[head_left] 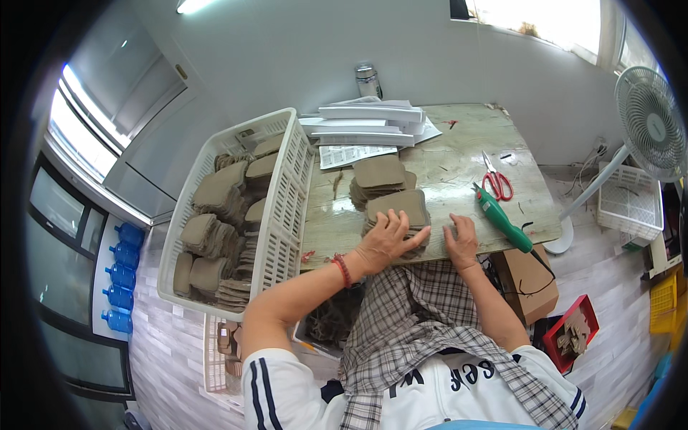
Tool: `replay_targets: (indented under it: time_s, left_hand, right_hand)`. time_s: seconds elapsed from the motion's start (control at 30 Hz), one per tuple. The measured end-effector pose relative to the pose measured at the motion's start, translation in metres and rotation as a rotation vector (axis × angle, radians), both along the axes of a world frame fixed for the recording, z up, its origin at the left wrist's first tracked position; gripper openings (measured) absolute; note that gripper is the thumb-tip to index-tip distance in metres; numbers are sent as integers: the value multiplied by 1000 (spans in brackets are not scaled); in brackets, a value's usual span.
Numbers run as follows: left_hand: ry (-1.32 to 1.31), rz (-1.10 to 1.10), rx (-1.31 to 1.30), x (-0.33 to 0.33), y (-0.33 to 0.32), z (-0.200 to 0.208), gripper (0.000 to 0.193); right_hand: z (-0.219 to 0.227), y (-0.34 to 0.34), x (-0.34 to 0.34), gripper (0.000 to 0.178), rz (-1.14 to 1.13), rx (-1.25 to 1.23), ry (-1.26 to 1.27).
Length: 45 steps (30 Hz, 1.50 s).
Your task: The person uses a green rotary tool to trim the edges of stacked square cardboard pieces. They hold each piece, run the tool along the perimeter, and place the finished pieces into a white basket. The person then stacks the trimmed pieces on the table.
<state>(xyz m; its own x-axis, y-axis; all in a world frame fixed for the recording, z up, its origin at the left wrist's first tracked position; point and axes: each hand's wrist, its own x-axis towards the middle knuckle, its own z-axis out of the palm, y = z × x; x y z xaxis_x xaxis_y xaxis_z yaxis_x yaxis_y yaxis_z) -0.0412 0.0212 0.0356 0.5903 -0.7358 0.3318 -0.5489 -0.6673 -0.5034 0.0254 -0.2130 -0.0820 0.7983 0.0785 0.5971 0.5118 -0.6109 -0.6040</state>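
Note:
A stack of brown, rounded-square fabric pads (403, 203) lies near the front edge of the table. My left hand (383, 242) rests on its near part with the fingers spread. Just right of the stack, my right hand (462, 241) hovers at the table edge, fingers apart and holding nothing. Behind the first stack sits a second stack of similar pads (378, 172). Red-handled scissors (499, 185) and a green corded hand tool (503, 221) lie to the right of my right hand.
A tall white plastic crate (285, 208) full of stacked pads flanks the table on the left. White papers (369, 123) and a lidded flask (368, 81) stand at the back. At right are a fan (651, 125), a cardboard box (532, 283) and a red box (592, 324).

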Motion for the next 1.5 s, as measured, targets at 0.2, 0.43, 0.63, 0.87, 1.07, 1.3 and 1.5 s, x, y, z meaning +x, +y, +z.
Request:
replay_targets:
  time_s: [0.2,0.43,0.63,0.87,1.07,1.3,1.5]
  left_hand:
    - [37,6,-50,19,-76,-48,70]
    - [95,17,-217,63,-113,-57,80]
    - [219,-105,-369,59,-92,-30,69]
    - [135,-155,-791,19,52,164,9]
    - [200,745,-1306,-22,266,155,10]
    - [458,972,-821,17,358,36,33]
    - [814,1310,-735,52,342,26,68]
  right_hand:
    - [-5,-33,19,29,71,500,324]
    - [2,-59,33,43,64,724,516]
    - [16,-53,42,46,43,535,448]
    - [-14,-65,46,54,-126,539,150]
    - [-20,-43,33,59,-143,295,112]
    - [-29,-50,36,60,-133,276,196]
    - [-36,-59,35,59,-151,247,164]
